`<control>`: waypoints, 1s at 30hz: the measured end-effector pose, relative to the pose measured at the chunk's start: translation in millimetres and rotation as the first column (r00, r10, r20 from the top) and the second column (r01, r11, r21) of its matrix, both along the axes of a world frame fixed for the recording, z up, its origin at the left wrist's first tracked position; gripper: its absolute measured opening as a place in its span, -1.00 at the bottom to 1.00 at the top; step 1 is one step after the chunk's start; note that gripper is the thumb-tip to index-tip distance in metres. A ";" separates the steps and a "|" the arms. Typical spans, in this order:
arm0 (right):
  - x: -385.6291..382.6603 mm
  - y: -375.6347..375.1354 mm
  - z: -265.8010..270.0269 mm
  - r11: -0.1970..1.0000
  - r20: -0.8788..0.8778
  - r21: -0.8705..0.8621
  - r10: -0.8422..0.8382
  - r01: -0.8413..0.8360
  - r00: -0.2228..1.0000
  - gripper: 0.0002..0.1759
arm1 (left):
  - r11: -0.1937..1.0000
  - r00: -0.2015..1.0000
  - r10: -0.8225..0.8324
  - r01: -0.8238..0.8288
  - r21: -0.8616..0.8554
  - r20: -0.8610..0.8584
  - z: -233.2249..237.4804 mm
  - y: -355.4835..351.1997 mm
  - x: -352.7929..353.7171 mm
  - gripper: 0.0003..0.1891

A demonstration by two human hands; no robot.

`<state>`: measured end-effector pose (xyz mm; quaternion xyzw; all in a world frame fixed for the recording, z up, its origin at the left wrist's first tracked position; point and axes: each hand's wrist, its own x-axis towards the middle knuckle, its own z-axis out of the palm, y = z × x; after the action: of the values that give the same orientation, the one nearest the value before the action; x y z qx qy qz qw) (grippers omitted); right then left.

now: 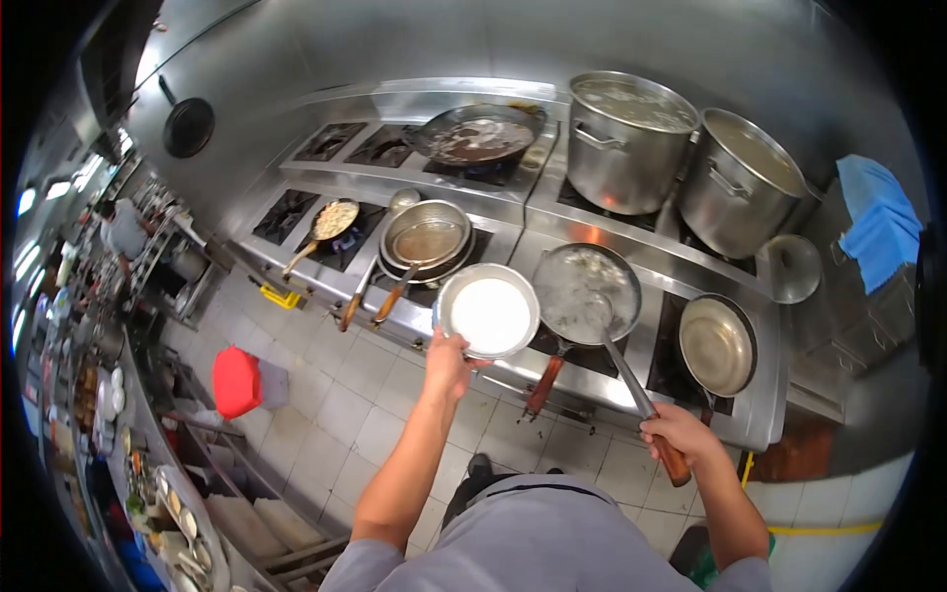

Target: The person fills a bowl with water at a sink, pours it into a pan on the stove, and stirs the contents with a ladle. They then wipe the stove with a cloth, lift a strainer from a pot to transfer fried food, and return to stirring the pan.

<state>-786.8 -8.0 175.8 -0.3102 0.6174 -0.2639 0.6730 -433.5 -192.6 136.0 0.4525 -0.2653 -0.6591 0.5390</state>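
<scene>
My left hand [449,365] grips the near rim of a round metal bowl [489,311] with white contents, held over the stove's front edge. Wrapped round the wooden handle of a long ladle [636,383] is my right hand [681,434]. The ladle's head dips into a pan [587,294] of cloudy, bubbling liquid, just right of the bowl. That pan's reddish-brown handle points toward me. A wide metal bowl [717,345] rests in a dark pan at the right. Left of my bowl, strainers [426,235] sit stacked on a burner.
Two tall stockpots [629,143] stand at the back right, near a blue cloth [876,222]. A wok [480,135] and a small pan of food [335,219] are further left. A red-lidded bin [237,382] stands on the floor. Another person [126,232] is far left.
</scene>
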 end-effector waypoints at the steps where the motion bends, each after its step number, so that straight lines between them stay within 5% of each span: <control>1: 4.1 -2.7 6.8 1.000 0.039 0.017 -0.020 0.020 0.999 -0.83 | 1.000 1.000 -0.011 0.011 -0.002 -0.003 0.5 1.0 3.7 -0.34; 8: 13.7 -14.2 6.1 0.988 0.368 0.099 -0.146 0.117 0.918 -0.71 | 0.999 0.998 -0.037 0.039 0.030 -0.054 -19.8 0.5 23.6 -0.31; 11: 22.8 -19.2 -23.6 0.976 0.621 0.132 -0.219 0.175 0.752 -0.59 | 0.999 0.999 0.037 -0.037 0.034 -0.020 -14.8 3.8 26.8 -0.32; 19: 58.9 -19.0 -64.7 0.959 0.453 -0.127 -0.173 0.255 0.875 -0.49 | 1.000 0.999 0.001 -0.002 0.023 0.051 -10.2 -5.6 22.6 -0.35; 30: 5.7 -14.9 -38.6 0.888 0.191 -0.362 -0.226 0.283 0.955 -0.33 | 0.992 0.994 -0.100 0.103 -0.073 0.046 24.7 -53.4 -38.5 -0.29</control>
<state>-781.1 -22.9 137.3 -0.3328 0.5387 -0.4877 0.6010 -472.0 -246.0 160.7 0.4315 -0.3240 -0.6654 0.5158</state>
